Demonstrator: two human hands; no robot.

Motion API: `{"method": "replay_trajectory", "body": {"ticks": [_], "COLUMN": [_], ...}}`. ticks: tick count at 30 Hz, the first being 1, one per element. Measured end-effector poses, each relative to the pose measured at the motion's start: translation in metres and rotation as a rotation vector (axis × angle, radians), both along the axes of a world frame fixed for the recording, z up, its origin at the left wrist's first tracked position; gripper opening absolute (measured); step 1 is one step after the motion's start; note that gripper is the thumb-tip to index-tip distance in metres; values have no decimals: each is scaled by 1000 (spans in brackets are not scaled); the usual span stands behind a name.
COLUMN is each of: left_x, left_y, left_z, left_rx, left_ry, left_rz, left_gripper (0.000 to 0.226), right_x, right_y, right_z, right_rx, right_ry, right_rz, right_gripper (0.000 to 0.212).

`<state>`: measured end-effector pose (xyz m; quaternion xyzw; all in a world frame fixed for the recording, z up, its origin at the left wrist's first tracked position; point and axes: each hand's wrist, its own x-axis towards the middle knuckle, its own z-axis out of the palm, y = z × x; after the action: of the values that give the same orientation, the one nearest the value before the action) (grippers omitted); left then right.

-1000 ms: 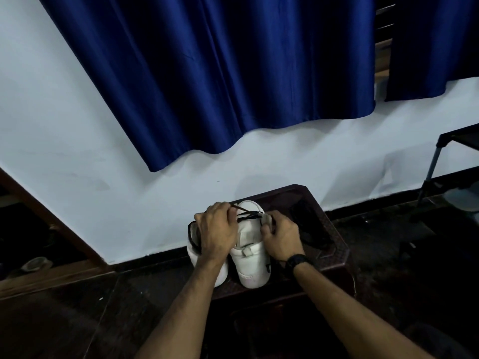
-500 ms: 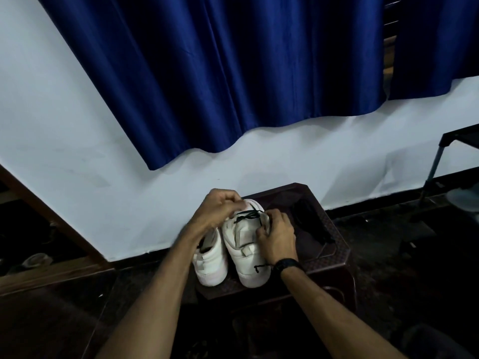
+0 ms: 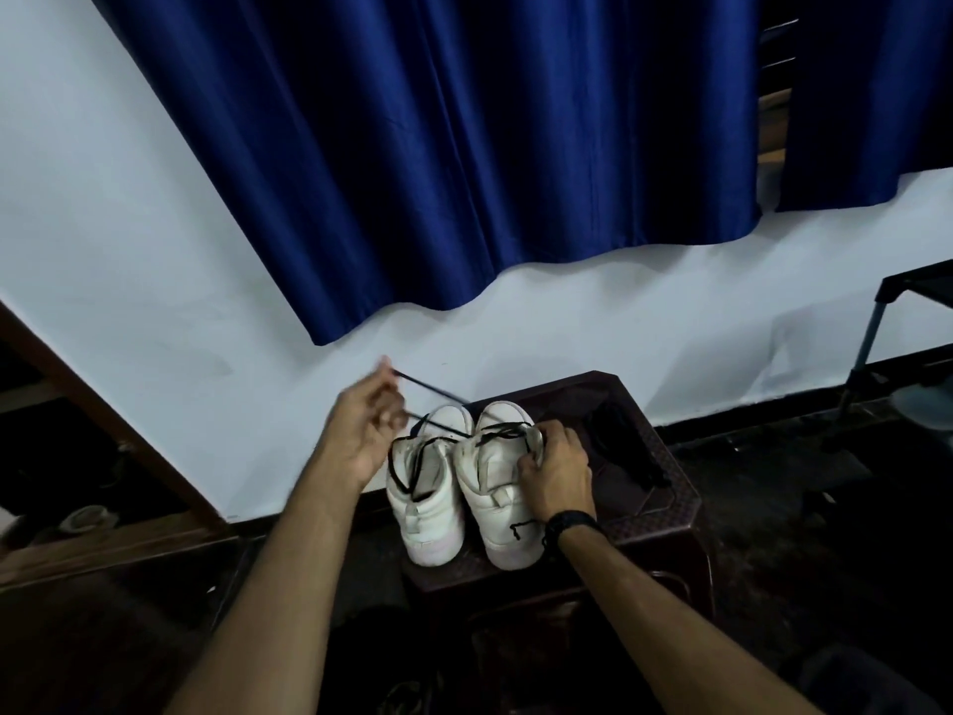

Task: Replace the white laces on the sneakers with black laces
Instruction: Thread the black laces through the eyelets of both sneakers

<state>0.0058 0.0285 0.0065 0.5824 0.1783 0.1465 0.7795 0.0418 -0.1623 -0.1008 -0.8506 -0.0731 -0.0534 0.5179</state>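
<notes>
Blurred and hidden parts

The raised left hand is motion-blurred; the right white sneaker's far side is covered by the right hand.

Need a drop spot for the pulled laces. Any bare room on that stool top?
Bare stool top only along the right edge, beyond the dark bundle. The left half is crowded: both sneakers, right hand on one, left hand pulling black lace.
</notes>
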Motion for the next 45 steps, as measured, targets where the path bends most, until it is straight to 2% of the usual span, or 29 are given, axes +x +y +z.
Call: {"method": "replay_trajectory", "body": {"ticks": [2, 4, 6, 7, 8, 9, 10, 12, 14, 15, 16, 17, 18, 20, 21, 23, 25, 26, 28, 29, 30, 31, 33, 34, 36, 41, 43, 45], "left_x": [2, 1, -2, -4, -5, -6, -3, 6, 17, 22, 27, 30, 32, 34, 32, 28, 28, 28, 25, 22, 19, 18, 17, 17, 18, 21, 19, 13], "left_y": [9, 14, 11, 7, 1, -5, -13, -30, -48, -56, -62, -67, -67, -63, -60, -56, -44, -38, -31, -31, -33, -37, -49, -55, -64, -68, -66, -68], "left_z": [4, -1, -16, -26, -33, -39, -43, -48, -55, -58, -61, -65, -68, -75, -76, -67, -53, -44, -38, -38, -40, -45, -58, -64, -72, -76, -76, -79], "left_rx": [-213, -125, 175, 422, 696, 945, 1134, 1378, 1598, 1702, 1796, 1873, 1905, 1796, 1664, 1198, 773, 721, 797, 836, 886, 969, 1237, 1382, 1587, 1593, 1623, 1656], "left_ry": [-96, 87, 407, 601, 678, 604, 451, 159, 145, 184, 193, 159, 95, -57, -108, -141, -41, 102, 463, 552, 547, 472, 307, 288, 369, 532, 521, 461], "left_rz": [225, 436, 602, 671, 694, 666, 550, 124, -315, -441, -465, -402, -312, -153, -70, 207, 567, 710, 820, 806, 770, 711, 474, 355, 218, 121, 121, 209], "left_gripper": [34, 30, 23, 42, 63, 75, 76, 61, 48, 42, 35, 29, 25, 23, 26, 26, 19, 21, 46, 65, 77, 78, 52, 35, 29, 33, 26, 21], "right_x": [-1, -2, -2, -3, -3, -3, -3, -3, -2, -1, -1, -1, -1, -1, -1, -2, -1, -1, 0, 0, 0, 1, 6, 10, 21, 44, 51, 50], "right_y": [0, -1, -1, -1, 0, 0, 0, 0, -1, -2, -2, -2, -2, -2, -2, -1, -1, 0, 0, 0, 1, 0, 0, -2, -7, -16, -14, -14], "right_z": [1, 2, 2, 2, 2, 2, 2, 2, 1, 0, 0, -1, -1, -2, -3, -4, -5, -5, -5, -5, -5, -5, -3, -1, 1, 7, 15, 20], "right_rx": [10, 9, 9, 12, 15, 16, 12, -5, -2, 10, 22, 29, 34, 47, 56, 70, 73, 72, 70, 66, 52, 28, -36, -68, -114, -168, -286, -334], "right_ry": [-1, 9, 19, 21, 21, 21, 25, 36, 40, 40, 42, 43, 44, 42, 39, 23, 12, 9, -2, -9, -13, -11, 13, 26, 56, 183, 180, 141], "right_rz": [-3, -10, -10, -9, -8, -7, -4, 8, 18, 18, 15, 11, 9, 1, -3, -9, -16, -17, -15, -12, -4, 12, 66, 95, 130, 171, 215, 213], "right_gripper": [24, 23, 23, 22, 21, 21, 21, 21, 21, 20, 20, 20, 19, 19, 20, 27, 33, 35, 35, 36, 39, 42, 49, 52, 53, 51, 50, 46]}}
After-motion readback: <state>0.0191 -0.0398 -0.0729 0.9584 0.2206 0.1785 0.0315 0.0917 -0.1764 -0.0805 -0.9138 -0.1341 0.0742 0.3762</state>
